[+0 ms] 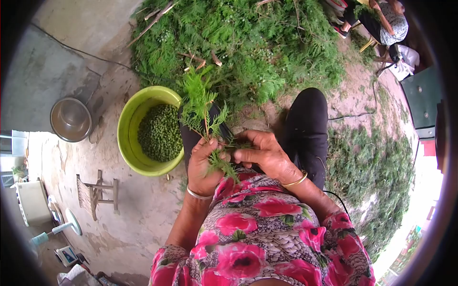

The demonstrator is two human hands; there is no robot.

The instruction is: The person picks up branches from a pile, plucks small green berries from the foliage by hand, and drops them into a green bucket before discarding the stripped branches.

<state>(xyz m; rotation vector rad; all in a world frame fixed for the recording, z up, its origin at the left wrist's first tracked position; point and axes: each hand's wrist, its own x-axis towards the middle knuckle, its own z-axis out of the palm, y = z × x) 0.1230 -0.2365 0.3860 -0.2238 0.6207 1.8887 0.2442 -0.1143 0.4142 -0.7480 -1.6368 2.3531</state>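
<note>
Above my lap, my left hand is closed around the stem of a feathery evergreen sprig, whose leafy top points away from me. My right hand faces it from the other side, thumb and fingers pinched on the sprig's side twigs; its fingertips are partly hidden by the leaves. Beside my left knee stands a yellow-green bucket holding many small round green cones or berries. Just beyond my knees lies a big heap of cut evergreen branches.
A metal basin and a small wooden stool stand on the concrete floor to the left. More greenery is spread on the right. Another person sits at the top right. A white fan is at the lower left.
</note>
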